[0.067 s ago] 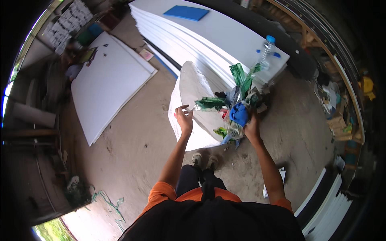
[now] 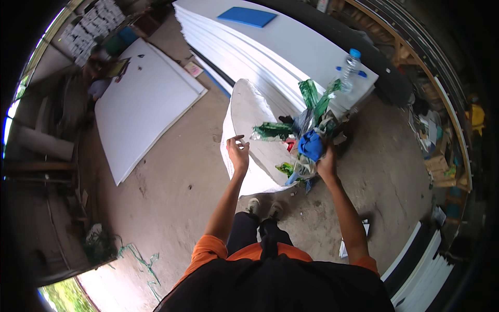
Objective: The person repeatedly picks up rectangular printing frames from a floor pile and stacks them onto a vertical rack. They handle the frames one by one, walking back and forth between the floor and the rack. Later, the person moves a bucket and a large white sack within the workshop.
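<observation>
A large white woven sack [image 2: 234, 119] stands with its mouth wide before my feet. My left hand [image 2: 238, 156] pinches its near-left rim between thumb and fingers. In my right hand [image 2: 327, 162], at the sack's right side, is a loose bundle of rubbish. Crumpled blue material [image 2: 311, 145] faces me in that bundle, along with green plastic strips [image 2: 309, 94], greyish film and a yellow-green wrapper [image 2: 284, 168]. The bundle hides the right part of the sack's mouth and most of my right fingertips.
Beyond the sack lies a stack of white sheets [image 2: 291, 36] carrying a blue panel [image 2: 247, 16] and a clear bottle [image 2: 351, 70]. More white sheets [image 2: 145, 104] lie at left, with a person [image 2: 99, 67] behind them. Scrap [image 2: 431, 135] fills the right side; green strapping [image 2: 140, 262] lies lower left.
The view has shifted slightly, so the background sits a little farther right. Both hands keep their hold, and the bundle stays beside the sack's mouth.
</observation>
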Motion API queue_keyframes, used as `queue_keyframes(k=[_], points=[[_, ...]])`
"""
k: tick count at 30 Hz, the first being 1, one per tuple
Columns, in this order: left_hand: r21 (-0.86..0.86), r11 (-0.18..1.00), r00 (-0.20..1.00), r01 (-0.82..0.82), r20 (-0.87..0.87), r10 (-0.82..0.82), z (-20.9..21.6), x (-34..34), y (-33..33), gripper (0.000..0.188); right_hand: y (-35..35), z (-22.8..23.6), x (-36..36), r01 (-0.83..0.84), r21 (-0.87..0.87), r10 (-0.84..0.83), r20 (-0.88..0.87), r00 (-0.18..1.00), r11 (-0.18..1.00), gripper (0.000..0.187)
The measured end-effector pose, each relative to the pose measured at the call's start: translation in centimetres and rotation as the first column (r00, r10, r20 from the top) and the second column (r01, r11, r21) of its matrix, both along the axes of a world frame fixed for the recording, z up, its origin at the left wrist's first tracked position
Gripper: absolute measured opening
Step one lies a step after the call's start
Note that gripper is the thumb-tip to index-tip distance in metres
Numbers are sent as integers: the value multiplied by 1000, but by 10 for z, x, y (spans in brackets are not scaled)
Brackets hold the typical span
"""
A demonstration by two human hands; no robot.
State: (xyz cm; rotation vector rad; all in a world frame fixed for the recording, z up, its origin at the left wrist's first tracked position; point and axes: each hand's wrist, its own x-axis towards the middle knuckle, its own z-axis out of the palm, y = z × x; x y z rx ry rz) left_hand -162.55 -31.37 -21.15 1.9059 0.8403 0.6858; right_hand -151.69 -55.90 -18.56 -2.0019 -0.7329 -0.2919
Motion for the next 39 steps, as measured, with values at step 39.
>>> queue_keyframes(k=[39], points=[[-527,788,948,319,189,-257,-4,-92,219,58,307,-49,-60,-270,-765,265,-135,955,584,93]])
